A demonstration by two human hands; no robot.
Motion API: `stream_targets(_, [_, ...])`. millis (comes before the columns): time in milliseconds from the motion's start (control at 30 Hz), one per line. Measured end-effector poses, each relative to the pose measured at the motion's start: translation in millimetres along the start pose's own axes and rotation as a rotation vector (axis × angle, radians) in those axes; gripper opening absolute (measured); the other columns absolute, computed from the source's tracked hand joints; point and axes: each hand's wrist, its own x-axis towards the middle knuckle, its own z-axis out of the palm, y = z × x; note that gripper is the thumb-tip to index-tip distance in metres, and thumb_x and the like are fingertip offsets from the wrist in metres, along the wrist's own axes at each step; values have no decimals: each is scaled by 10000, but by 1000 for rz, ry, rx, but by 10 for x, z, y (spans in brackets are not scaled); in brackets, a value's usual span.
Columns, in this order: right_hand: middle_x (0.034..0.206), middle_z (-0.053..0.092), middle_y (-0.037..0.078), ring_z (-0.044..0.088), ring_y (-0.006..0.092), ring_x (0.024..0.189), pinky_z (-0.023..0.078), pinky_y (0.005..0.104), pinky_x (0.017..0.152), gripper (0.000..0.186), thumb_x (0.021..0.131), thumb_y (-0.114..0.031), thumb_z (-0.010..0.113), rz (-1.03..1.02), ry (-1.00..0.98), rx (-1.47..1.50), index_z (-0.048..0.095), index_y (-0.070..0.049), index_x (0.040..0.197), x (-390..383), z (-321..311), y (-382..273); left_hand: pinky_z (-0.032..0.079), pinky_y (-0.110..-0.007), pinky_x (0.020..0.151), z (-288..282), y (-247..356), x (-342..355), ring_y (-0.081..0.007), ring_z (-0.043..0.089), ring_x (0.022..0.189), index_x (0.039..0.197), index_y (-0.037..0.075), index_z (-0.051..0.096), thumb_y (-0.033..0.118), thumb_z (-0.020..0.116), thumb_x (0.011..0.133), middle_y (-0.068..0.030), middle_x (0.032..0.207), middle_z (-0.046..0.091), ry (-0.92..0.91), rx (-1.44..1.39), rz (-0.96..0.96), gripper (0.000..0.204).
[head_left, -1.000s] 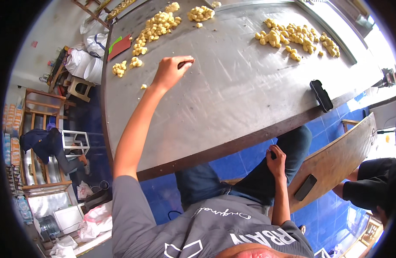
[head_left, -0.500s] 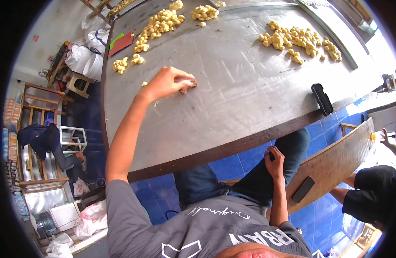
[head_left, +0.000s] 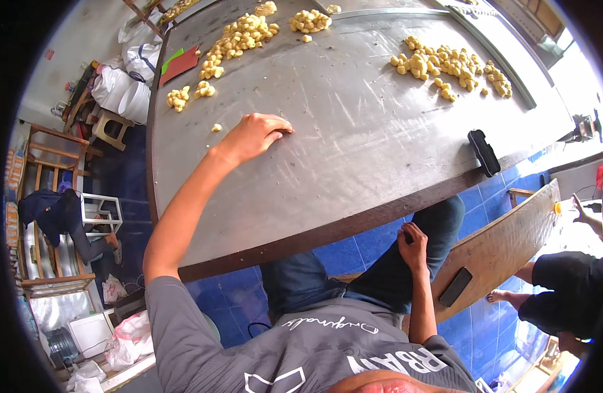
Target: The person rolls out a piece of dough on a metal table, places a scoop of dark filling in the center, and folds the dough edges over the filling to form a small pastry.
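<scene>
My left hand (head_left: 259,137) rests low over the steel table (head_left: 314,183), fingers curled and pressed together; what is under the fingertips is hidden. Just beyond it lies a small dough piece (head_left: 216,128). Farther back are yellow dough-piece heaps (head_left: 236,38), smaller clusters (head_left: 178,98), another cluster (head_left: 309,21) and a spread pile (head_left: 439,62) at the right. My right hand (head_left: 411,242) is curled by my right thigh, below the table edge; anything inside it is unclear.
Red and green flat sheets (head_left: 180,64) lie at the table's left. A black case (head_left: 483,152) sits near the front edge. A wooden bench (head_left: 491,245) holds a phone (head_left: 456,287); beside it is a person in black shorts (head_left: 563,288). Another person (head_left: 66,216) is at left, near stacked sacks (head_left: 111,85).
My left hand has moved down the table toward me; the small brown piece seen at its fingers earlier is now mostly hidden. A co-worker's hand with something orange has appeared at the right.
</scene>
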Motion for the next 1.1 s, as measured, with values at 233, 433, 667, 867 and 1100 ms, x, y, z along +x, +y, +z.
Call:
stream_targets(233, [975, 671, 200, 671, 340, 923, 516, 351, 825, 163, 792, -10, 645, -47, 20, -16, 642, 68, 936, 8, 9, -10, 503, -335, 918, -118, -47, -54, -276, 605, 1124, 1185, 91, 652, 128, 704, 816, -105, 1198, 649, 26, -54, 115, 375])
stream_targets(433, [960, 670, 196, 674, 341, 893, 518, 354, 808, 156, 781, 2, 647, -82, 23, -24, 639, 65, 923, 27, 32, 10, 504, -368, 919, 214, 222, -54, -296, 620, 1098, 1200, 92, 646, 302, 712, 836, -137, 1226, 627, 298, 99, -174, 425])
stream_targets(667, [949, 672, 191, 673, 343, 883, 521, 356, 794, 145, 778, 6, 648, -49, 8, 7, 639, 59, 913, 7, 27, 65, 542, -324, 823, 420, 137, -156, -244, 684, 942, 1053, 57, 708, 126, 667, 858, -103, 1069, 695, 372, 147, -94, 210])
stream_targets(867, [819, 632, 142, 657, 228, 746, 515, 294, 694, 79, 778, 66, 613, -162, 78, 18, 608, 55, 857, 21, 66, 9, 519, -331, 739, 207, -195, -71, -208, 688, 855, 1150, 71, 674, 140, 648, 903, -77, 1076, 707, 437, -730, -263, 257])
stream_targets(1100, [986, 675, 199, 675, 335, 922, 522, 346, 824, 170, 778, -11, 656, -65, 16, -38, 652, 58, 934, -6, 14, 59, 301, -440, 1133, 179, -191, -357, -297, 432, 1334, 1290, 104, 585, 189, 528, 977, -90, 1338, 565, 280, -44, -86, 330])
